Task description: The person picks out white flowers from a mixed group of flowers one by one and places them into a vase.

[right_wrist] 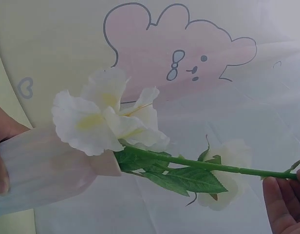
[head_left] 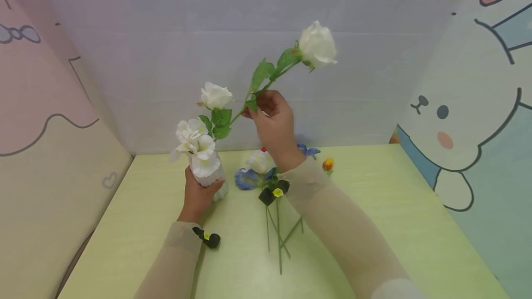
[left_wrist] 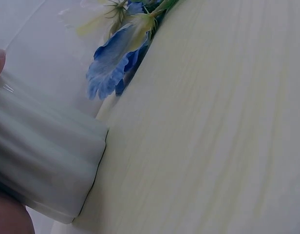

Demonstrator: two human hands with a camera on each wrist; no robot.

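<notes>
Pale yellow tabletop supports a white fluted vase, gripped by the left hand; the right hand pinches a white rose by its stem, which slants up from the vase's mouth.

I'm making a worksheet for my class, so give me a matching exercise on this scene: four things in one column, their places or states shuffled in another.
Things:
1. Left hand
2. Right hand
3. Pale vase
4. Blue flowers

Places or states:
A. Pinches a green stem
B. Lying on the table
C. Grips the vase
D. Has white flowers at its mouth

Pairs: 1-C, 2-A, 3-D, 4-B
</notes>
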